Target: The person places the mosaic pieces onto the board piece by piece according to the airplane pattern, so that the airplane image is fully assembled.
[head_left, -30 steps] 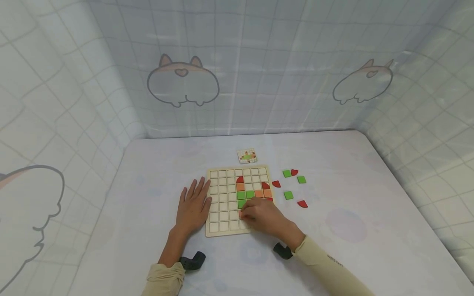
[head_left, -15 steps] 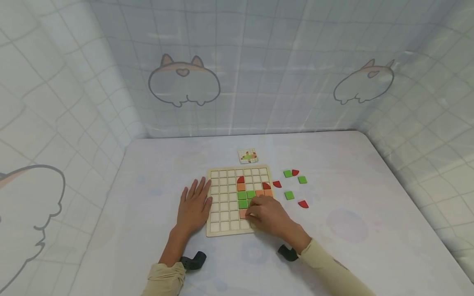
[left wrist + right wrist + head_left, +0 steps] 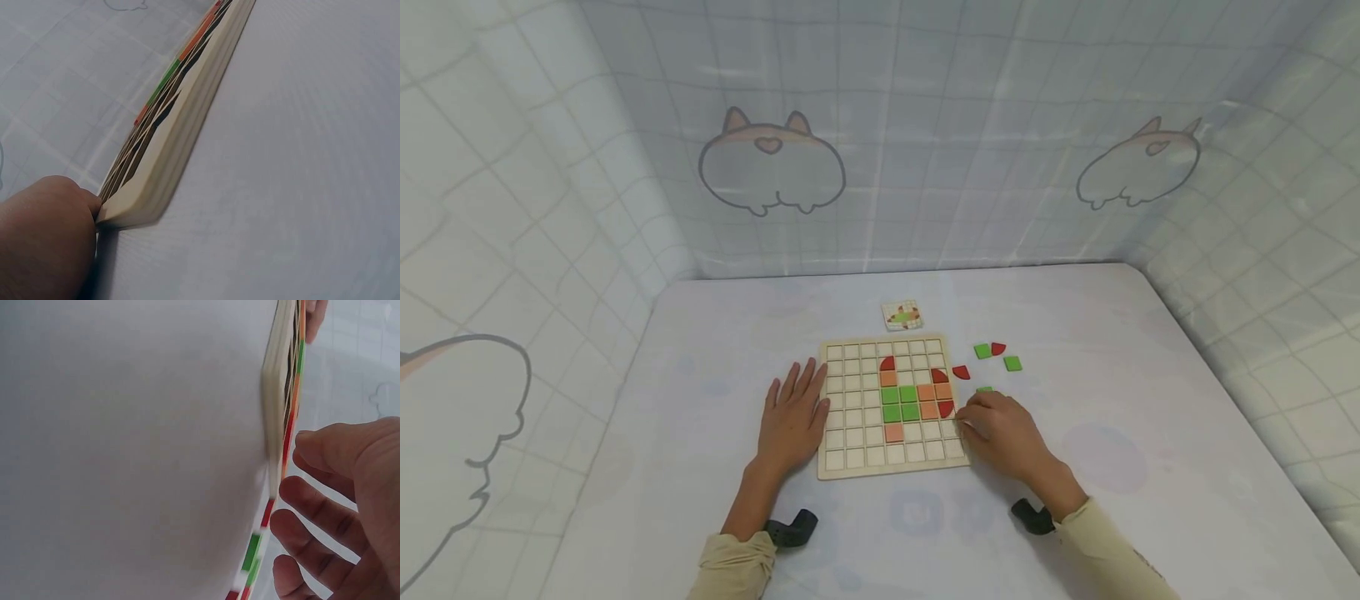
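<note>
A wooden grid board (image 3: 856, 471) lies on the table, partly filled with coloured pieces. My left hand (image 3: 793, 421) lies flat along its left edge, fingers spread, with the thumb side at the rim. The right hand (image 3: 1006, 433) hovers at the board's right edge with loosely bent fingers. In the right wrist view no piece shows between its fingertips (image 3: 294, 487). Set in the grid are green squares (image 3: 899, 403), orange squares (image 3: 927, 392), a pinkish-orange square (image 3: 894, 432) and red quarter-circles (image 3: 887, 364). A green square (image 3: 985, 389) lies partly hidden behind the right hand.
Loose green squares (image 3: 1012, 363) and red quarter-circles (image 3: 961, 372) lie to the right of the board. A small pattern card (image 3: 902, 316) sits beyond its far edge. Black wrist devices (image 3: 793, 530) are worn on both arms. Tile-patterned curtains (image 3: 925, 150) surround the table.
My right hand has left the pinkish-orange square in the grid's lower part and moved right, past the board's edge. That square now sits uncovered. The left hand stays put.
</note>
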A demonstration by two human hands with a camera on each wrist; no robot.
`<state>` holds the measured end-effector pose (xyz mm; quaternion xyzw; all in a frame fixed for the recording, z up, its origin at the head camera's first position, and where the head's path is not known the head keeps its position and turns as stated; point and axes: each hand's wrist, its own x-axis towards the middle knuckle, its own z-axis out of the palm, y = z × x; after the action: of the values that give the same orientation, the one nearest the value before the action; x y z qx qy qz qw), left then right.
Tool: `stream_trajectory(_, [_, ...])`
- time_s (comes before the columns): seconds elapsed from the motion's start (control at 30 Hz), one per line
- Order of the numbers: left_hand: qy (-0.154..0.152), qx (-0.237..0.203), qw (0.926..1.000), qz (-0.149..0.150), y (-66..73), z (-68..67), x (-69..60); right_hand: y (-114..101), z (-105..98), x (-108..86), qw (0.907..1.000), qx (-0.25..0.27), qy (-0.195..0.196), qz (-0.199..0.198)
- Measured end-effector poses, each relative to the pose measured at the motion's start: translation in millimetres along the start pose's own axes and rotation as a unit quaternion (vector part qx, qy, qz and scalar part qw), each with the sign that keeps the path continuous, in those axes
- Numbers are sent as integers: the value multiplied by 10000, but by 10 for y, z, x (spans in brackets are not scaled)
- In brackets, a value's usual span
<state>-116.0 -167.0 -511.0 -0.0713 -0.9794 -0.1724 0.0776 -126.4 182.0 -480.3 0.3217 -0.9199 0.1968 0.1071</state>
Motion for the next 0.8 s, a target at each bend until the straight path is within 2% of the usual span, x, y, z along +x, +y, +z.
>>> stream_trajectory(0.23, [65,-29,10000,39,-14,-10,2,148,-94,-102,9968,-306,-41,734])
stream_trajectory(0.47, [20,-42,10000,28,-15,7,5,291,-198,-164,9843,-341,-327,1700])
stream_trajectory(0.7, [10,-33,10000,40,-30,27,6,349,-207,-183,9826,295,-269,1816])
stream_trajectory(0.8, [29,-32,10000,57,-33,29,9,345,-210,-171,9785,661,-367,1918])
